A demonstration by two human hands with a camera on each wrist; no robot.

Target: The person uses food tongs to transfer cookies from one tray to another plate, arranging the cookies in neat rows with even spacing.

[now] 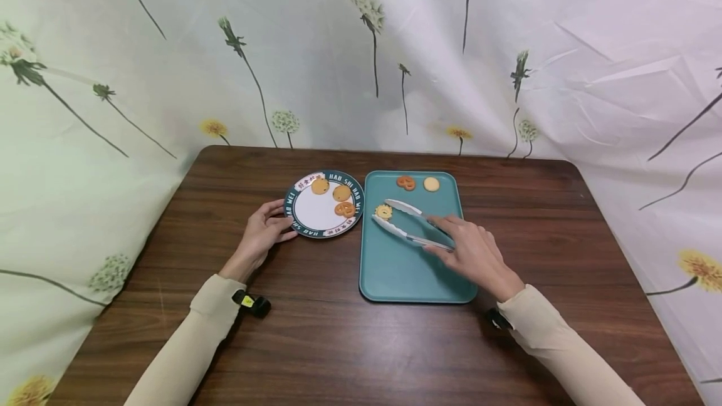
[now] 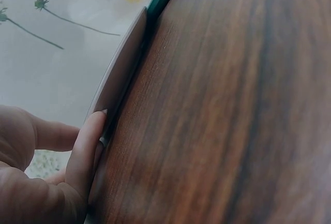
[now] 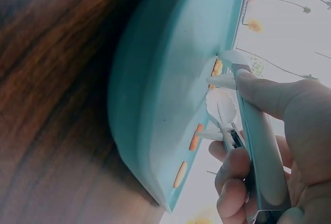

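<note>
At the left rim of a round plate [image 1: 309,210] with a dark green lettered border, my left hand [image 1: 259,234] holds the edge between thumb and fingers. Two round cookies [image 1: 319,186] and a pretzel [image 1: 345,209] lie on it. My right hand [image 1: 476,252] grips metal tongs [image 3: 261,151] with pale scalloped tips, spread apart over the teal tray [image 1: 395,277]. Between those tips sits a pale scalloped cookie [image 1: 383,212] on the tray. Farther back on the tray are another pretzel [image 1: 405,183] and a round pale cookie [image 1: 431,184].
Plate and tray stand side by side on a dark wooden table [image 1: 316,343], the plate's right rim close against the tray's left edge. Behind the table hangs a white cloth [image 1: 316,49] printed with dandelions.
</note>
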